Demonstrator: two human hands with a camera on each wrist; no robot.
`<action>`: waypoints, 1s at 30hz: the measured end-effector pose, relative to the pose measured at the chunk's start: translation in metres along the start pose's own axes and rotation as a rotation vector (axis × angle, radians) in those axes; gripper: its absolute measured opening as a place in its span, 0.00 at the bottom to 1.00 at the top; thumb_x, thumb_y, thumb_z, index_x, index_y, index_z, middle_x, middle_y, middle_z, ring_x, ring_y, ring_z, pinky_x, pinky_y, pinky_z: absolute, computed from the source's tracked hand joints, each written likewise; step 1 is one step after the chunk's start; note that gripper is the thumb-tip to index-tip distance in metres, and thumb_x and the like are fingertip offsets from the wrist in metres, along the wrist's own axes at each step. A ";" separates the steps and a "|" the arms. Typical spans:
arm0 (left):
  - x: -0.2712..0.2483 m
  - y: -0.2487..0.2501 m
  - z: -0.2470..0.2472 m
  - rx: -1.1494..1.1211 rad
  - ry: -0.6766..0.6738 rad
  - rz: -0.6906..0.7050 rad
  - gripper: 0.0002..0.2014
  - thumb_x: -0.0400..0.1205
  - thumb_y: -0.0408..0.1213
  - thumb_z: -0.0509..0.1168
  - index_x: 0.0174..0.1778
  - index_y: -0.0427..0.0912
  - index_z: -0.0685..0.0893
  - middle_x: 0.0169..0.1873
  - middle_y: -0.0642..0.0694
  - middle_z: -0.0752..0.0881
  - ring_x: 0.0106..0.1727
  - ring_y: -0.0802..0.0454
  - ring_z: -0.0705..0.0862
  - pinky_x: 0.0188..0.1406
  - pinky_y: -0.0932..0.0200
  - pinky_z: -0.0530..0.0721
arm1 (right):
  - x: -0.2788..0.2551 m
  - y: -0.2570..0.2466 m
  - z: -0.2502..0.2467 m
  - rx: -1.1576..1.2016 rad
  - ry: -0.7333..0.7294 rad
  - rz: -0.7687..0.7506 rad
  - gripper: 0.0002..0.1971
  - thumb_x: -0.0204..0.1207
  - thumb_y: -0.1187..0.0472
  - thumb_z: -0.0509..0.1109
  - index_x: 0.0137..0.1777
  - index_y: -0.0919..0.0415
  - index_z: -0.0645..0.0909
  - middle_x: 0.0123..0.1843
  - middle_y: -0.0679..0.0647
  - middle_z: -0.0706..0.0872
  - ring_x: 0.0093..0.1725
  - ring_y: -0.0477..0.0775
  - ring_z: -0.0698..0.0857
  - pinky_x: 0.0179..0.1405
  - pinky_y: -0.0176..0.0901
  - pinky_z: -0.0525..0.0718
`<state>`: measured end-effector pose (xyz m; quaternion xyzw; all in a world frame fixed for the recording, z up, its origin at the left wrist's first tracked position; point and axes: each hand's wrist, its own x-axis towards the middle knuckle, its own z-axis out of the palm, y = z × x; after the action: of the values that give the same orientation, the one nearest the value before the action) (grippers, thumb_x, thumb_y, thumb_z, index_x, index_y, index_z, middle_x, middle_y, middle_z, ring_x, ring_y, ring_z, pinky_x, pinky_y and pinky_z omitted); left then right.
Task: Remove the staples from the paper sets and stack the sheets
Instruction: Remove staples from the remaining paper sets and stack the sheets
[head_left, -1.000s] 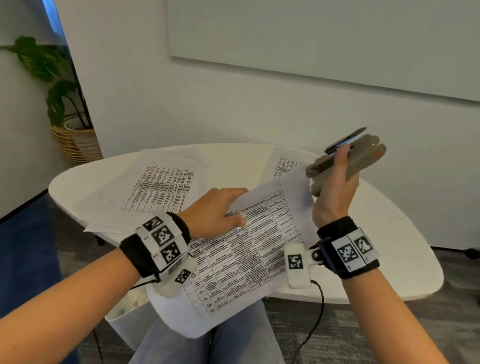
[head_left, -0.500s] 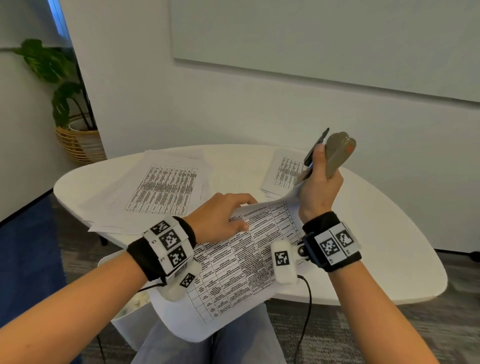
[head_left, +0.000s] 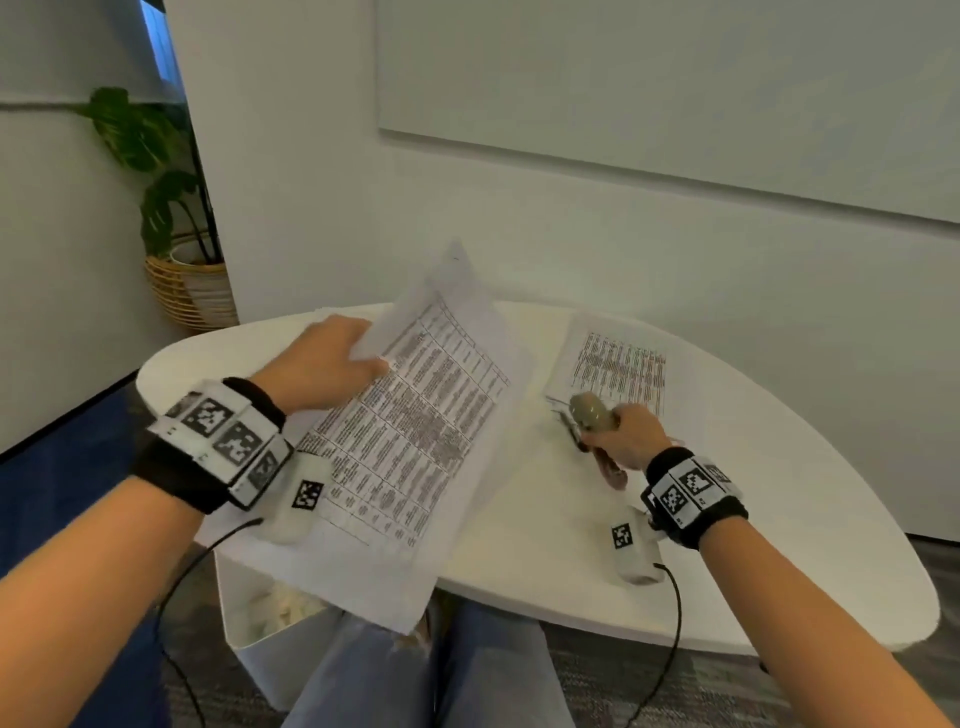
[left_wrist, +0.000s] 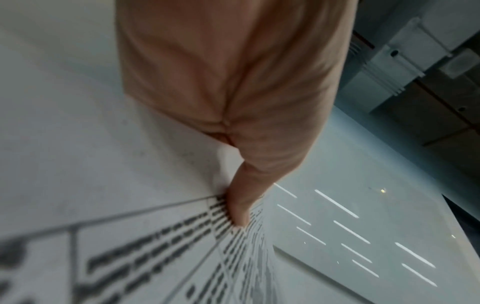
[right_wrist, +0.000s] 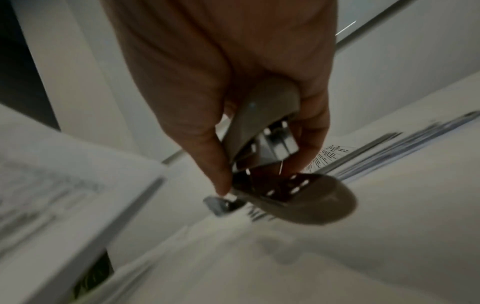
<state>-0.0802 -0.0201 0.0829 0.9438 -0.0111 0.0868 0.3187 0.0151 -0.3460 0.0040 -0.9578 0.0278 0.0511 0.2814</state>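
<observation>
My left hand (head_left: 358, 358) pinches the upper left edge of a printed paper set (head_left: 415, 441) and holds it tilted above the near edge of the table. In the left wrist view the thumb (left_wrist: 241, 205) presses on the printed sheet (left_wrist: 130, 226). My right hand (head_left: 618, 434) grips a grey staple remover (head_left: 589, 413) low over the white table (head_left: 753, 519), to the right of the lifted set. The right wrist view shows the fingers (right_wrist: 213, 164) curled round that staple remover (right_wrist: 298, 197), its metal jaws pointing down at the tabletop.
Another printed stack (head_left: 618, 364) lies on the table just beyond the right hand. A white bin (head_left: 260, 639) with crumpled paper stands on the floor under the table's near left edge. A potted plant (head_left: 171, 218) stands at the far left by the wall.
The right hand has come down from the paper's raised corner to the tabletop with the staple remover. The left hand has lifted the paper set and swung it up and leftwards.
</observation>
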 end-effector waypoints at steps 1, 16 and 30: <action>0.002 -0.001 -0.006 -0.045 0.027 -0.010 0.08 0.82 0.38 0.67 0.56 0.44 0.84 0.38 0.52 0.85 0.38 0.55 0.83 0.34 0.62 0.77 | 0.003 0.003 0.005 -0.091 -0.049 -0.017 0.16 0.70 0.54 0.77 0.51 0.65 0.81 0.46 0.57 0.84 0.43 0.55 0.80 0.29 0.33 0.72; 0.056 0.046 -0.008 -0.769 0.054 0.088 0.14 0.80 0.30 0.67 0.62 0.42 0.82 0.57 0.46 0.88 0.58 0.51 0.87 0.59 0.52 0.84 | -0.013 -0.042 -0.003 0.547 -0.494 -0.369 0.43 0.58 0.47 0.83 0.73 0.58 0.72 0.68 0.54 0.82 0.63 0.49 0.84 0.60 0.46 0.79; 0.146 -0.045 0.083 -0.327 0.030 -0.219 0.15 0.82 0.36 0.66 0.65 0.39 0.80 0.60 0.43 0.86 0.58 0.48 0.85 0.64 0.49 0.81 | 0.079 -0.014 -0.030 0.656 -0.137 -0.094 0.10 0.84 0.64 0.60 0.63 0.57 0.73 0.50 0.53 0.87 0.42 0.54 0.86 0.26 0.43 0.85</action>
<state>0.0804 -0.0290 0.0161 0.8736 0.0824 0.0626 0.4756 0.0970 -0.3523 0.0275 -0.8109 -0.0205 0.0908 0.5777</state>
